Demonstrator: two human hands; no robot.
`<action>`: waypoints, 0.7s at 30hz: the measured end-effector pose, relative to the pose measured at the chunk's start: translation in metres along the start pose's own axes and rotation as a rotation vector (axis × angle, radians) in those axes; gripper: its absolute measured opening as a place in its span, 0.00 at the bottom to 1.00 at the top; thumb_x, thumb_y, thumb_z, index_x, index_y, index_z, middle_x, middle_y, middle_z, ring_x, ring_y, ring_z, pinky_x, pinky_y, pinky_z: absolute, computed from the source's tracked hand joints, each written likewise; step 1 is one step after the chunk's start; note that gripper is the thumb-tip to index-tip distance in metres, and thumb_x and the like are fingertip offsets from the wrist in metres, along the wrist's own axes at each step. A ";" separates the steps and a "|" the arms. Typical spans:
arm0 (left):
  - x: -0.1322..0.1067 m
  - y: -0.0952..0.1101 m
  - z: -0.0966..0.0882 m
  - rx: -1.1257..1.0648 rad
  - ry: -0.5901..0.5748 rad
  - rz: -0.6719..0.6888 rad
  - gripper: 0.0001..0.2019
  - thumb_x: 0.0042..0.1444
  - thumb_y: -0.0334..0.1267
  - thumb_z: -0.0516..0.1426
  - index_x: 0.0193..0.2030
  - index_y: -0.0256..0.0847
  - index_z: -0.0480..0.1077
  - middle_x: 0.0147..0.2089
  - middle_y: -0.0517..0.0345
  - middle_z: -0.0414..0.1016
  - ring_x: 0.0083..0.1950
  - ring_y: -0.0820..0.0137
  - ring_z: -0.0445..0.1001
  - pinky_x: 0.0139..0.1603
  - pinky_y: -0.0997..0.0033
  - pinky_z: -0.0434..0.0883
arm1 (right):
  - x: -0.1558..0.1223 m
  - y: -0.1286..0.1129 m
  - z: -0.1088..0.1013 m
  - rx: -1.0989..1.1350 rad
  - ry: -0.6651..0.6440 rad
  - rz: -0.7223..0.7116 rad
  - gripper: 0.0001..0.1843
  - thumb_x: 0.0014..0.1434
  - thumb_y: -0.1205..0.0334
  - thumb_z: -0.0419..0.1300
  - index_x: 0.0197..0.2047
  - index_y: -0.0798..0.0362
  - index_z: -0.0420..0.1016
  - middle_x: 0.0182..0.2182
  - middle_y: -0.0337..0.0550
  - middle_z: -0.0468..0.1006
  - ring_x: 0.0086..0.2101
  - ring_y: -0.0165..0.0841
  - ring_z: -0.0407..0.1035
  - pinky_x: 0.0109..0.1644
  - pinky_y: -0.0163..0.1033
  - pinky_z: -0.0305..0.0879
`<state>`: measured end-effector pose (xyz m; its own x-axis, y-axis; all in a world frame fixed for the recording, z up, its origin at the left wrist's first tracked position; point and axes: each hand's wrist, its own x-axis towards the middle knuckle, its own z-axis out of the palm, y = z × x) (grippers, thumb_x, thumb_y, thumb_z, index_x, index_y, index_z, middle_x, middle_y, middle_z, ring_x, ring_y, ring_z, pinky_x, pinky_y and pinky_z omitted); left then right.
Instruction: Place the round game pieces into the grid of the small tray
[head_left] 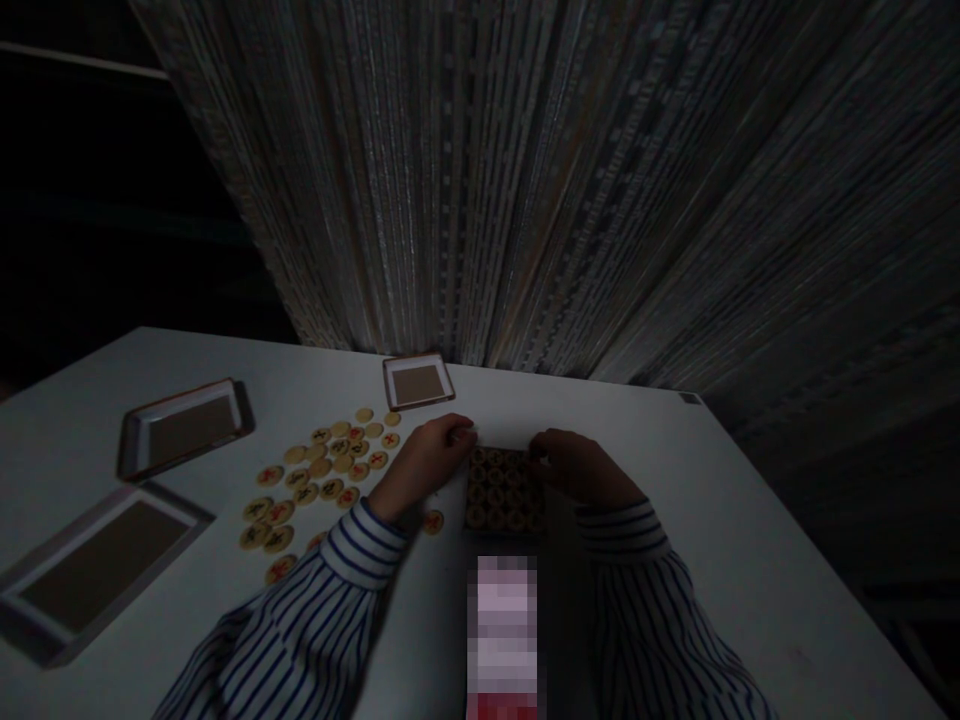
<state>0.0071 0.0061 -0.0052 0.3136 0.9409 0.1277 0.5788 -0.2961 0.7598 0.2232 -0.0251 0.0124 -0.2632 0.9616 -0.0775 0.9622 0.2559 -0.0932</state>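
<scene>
Tray lies on the table, between left hand and right hand, each curled at a far corner; whether either pinches anything cannot be told. Its discs should be light, stiff, smooth: grip by opposite edges. Shadow obscures their markings; the left sleeve partly covers the loose discs.

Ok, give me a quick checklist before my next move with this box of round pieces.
1. Box set down on the table: ok.
2. Left hand near the box's far left corner: ok; whether it holds anything: cannot tell.
3. Right hand by the far right corner: ok; firm grip: cannot tell.
4. No loose pieces outside the box: not ok; many lie to its left.
5. Bright light: not ok; the scene is dim.
</scene>
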 end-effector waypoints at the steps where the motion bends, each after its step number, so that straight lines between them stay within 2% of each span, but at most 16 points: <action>1: 0.000 0.000 0.000 -0.004 -0.004 0.000 0.16 0.53 0.42 0.51 0.43 0.36 0.72 0.35 0.53 0.76 0.35 0.66 0.73 0.35 0.70 0.66 | 0.000 -0.001 -0.001 -0.002 -0.003 0.003 0.10 0.54 0.62 0.55 0.38 0.53 0.74 0.36 0.45 0.77 0.36 0.34 0.70 0.36 0.35 0.61; 12: -0.001 0.004 -0.003 -0.012 -0.026 0.014 0.15 0.54 0.41 0.51 0.41 0.35 0.73 0.35 0.52 0.77 0.36 0.66 0.73 0.36 0.69 0.66 | 0.000 -0.001 -0.001 0.003 -0.028 0.008 0.11 0.53 0.61 0.56 0.39 0.53 0.74 0.36 0.46 0.77 0.36 0.36 0.70 0.37 0.38 0.62; 21: 0.001 0.000 -0.001 -0.001 -0.025 0.021 0.15 0.54 0.41 0.51 0.40 0.35 0.73 0.34 0.51 0.77 0.35 0.66 0.73 0.35 0.69 0.66 | 0.000 0.003 0.000 0.015 -0.034 0.006 0.12 0.54 0.64 0.55 0.41 0.52 0.74 0.38 0.45 0.77 0.38 0.36 0.70 0.38 0.37 0.62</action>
<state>0.0064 0.0068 -0.0041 0.3440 0.9303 0.1275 0.5713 -0.3151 0.7578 0.2261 -0.0248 0.0119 -0.2604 0.9590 -0.1116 0.9626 0.2488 -0.1076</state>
